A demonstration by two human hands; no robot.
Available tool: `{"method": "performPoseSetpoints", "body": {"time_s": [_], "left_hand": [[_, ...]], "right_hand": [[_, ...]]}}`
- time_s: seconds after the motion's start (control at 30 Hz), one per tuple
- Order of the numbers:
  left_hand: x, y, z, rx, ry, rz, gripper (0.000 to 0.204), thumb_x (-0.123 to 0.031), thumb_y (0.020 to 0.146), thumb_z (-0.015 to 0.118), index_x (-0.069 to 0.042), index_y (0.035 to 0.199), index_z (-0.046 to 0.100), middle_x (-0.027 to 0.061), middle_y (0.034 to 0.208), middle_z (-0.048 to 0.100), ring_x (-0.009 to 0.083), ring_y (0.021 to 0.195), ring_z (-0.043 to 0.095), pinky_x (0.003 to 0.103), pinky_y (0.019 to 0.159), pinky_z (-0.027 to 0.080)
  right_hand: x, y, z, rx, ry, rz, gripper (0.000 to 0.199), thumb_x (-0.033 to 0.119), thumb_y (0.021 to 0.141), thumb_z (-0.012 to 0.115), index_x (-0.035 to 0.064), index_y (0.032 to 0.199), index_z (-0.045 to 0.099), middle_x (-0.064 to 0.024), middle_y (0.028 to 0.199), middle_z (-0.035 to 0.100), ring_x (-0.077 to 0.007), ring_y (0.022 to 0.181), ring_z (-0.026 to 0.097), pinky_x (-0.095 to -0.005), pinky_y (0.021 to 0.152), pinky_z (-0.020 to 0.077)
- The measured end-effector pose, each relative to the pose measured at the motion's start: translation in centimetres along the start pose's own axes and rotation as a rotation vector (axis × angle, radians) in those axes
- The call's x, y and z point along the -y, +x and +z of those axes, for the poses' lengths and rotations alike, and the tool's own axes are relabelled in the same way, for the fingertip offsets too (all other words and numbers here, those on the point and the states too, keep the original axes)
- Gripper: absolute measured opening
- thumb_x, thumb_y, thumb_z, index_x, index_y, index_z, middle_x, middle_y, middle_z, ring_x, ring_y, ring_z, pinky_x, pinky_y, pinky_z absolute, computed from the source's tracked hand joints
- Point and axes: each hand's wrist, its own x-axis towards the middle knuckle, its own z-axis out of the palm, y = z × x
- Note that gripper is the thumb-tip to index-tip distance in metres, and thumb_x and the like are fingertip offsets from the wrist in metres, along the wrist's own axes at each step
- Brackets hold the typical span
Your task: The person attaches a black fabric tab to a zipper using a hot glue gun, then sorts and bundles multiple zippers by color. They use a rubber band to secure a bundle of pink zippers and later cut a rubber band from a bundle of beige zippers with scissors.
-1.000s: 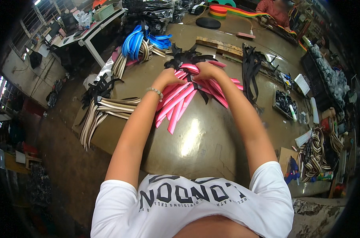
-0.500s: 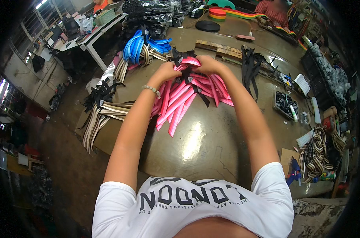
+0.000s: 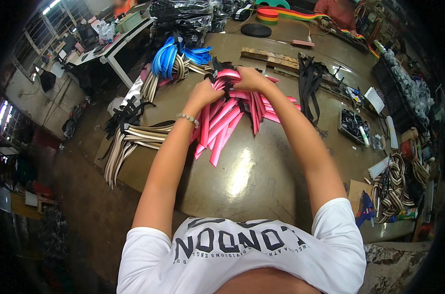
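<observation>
Pink straps (image 3: 224, 121): left grip (image 3: 206, 93) and right grip (image 3: 250, 80) both hold them, partly hidden from here; striped straps (image 3: 148, 132) lie at counter's (image 3: 276, 161) left edge.

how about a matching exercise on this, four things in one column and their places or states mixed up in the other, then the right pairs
Things
1. pink straps
2. blue straps
3. bead bracelet
4. flat black coil

Places or states
A. worn at the left wrist
B. on the table, beside the red, yellow and green roll
C. gripped by the left hand and right hand
D. beyond the left hand, against brown and cream straps

Right pairs
1-C; 2-D; 3-A; 4-B
</observation>
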Motion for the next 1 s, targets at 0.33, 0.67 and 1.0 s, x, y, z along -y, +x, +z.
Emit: {"method": "performPoseSetpoints", "body": {"time_s": [0.33, 0.67, 1.0], "left_hand": [[1.6, 0.9, 3.5, 0.094, -0.091, -0.020, 0.079, -0.051, 0.058, 0.079, 0.010, 0.105, 0.060, 0.0279, 0.107, 0.063, 0.0372, 0.098, 0.063, 0.041, 0.087, 0.048], [-2.1, 1.4, -1.4, 0.131, -0.108, 0.067, 0.047, -0.037, 0.065, 0.077, 0.001, 0.091, 0.067, 0.0172, 0.087, 0.069, 0.0286, 0.080, 0.067, 0.037, 0.074, 0.052], [-4.3, -0.8, -9.8, 0.201, -0.301, 0.322, 0.035, -0.025, 0.079, 0.075, -0.002, 0.101, 0.059, 0.0051, 0.083, 0.065, 0.0111, 0.071, 0.061, 0.028, 0.062, 0.051]], "right_hand": [[-2.2, -0.8, 3.3, 0.057, -0.112, 0.008, 0.038, 0.021, 0.070, 0.070, -0.0030, 0.097, 0.062, -0.0267, 0.100, 0.062, -0.0400, 0.099, 0.059, -0.0446, 0.088, 0.0463], [-1.2, -1.3, -2.5, 0.097, 0.170, -0.013, 0.038, 0.020, 0.070, 0.069, -0.0003, 0.102, 0.063, -0.0191, 0.093, 0.067, -0.0272, 0.088, 0.065, -0.0372, 0.080, 0.0490], [3.7, -0.3, -7.9, 0.200, 0.361, -0.099, 0.034, 0.016, 0.075, 0.067, 0.0020, 0.105, 0.060, -0.0010, 0.079, 0.061, -0.0096, 0.070, 0.054, -0.0269, 0.065, 0.0454]]}}
